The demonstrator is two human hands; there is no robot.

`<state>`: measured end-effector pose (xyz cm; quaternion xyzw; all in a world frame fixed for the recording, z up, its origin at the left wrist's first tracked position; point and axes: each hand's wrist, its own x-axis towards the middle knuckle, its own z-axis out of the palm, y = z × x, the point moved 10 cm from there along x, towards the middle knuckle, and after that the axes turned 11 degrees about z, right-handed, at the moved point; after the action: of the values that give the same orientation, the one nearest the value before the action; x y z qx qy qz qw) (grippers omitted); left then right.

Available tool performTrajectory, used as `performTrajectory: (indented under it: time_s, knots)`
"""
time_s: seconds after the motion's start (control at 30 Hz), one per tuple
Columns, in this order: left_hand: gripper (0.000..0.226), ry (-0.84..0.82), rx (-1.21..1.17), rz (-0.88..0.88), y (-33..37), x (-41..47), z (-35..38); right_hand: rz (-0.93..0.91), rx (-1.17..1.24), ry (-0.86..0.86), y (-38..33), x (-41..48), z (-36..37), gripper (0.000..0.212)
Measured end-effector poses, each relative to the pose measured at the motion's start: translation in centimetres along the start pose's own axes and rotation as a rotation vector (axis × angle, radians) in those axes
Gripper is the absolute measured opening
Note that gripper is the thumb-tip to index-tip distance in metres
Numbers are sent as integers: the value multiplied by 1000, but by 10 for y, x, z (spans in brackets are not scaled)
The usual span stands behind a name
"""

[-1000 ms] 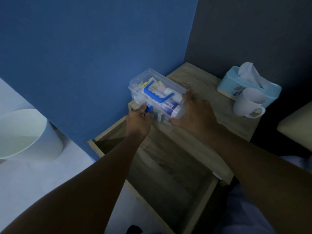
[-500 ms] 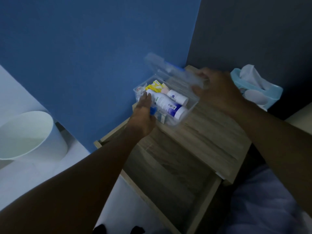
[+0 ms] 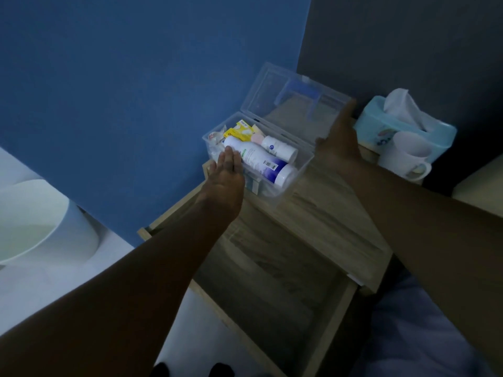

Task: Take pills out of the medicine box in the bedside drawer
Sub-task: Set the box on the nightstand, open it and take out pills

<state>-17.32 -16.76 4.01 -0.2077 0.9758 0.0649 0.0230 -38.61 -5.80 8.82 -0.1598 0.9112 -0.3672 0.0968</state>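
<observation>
left hand [image 3: 227, 172]: arm reaching far, fingers flat and together, palm down | right hand [image 3: 340, 140]: farther right, fingers extended, nothing gripped

We have swung the clear lid [image 3: 296, 97] of the medicine box [image 3: 283, 183] fully back with our right hand [image 3: 340, 140]; our left hand [image 3: 227, 175] now reaches onto the white bottle [image 3: 261, 161] inside.

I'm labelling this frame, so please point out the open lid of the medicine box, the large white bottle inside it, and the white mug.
lid [image 3: 272, 96], head view, on its clear panel
large white bottle [image 3: 258, 159], head view, on its label
white mug [image 3: 402, 156], head view, on its side wall
</observation>
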Motion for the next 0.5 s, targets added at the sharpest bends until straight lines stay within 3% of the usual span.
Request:
performTrajectory:
  time_s: [0.13,0.23,0.3,0.4,0.5]
  knots:
    - [84,-14,27,21,3,-1,0,91,-91,-55,22,1,20,70]
    - [83,-26,35,24,2,-2,-1,104,-127,-128,22,0,23,67]
    - [83,-32,51,27,3,-3,-2,-18,-154,-84,2,-6,15,67]
    - [83,-41,42,29,4,-3,-2,-358,-175,15,-56,-23,12,57]
    - [83,-31,37,37,4,-2,-2,-603,-298,-112,-98,-35,45,49]
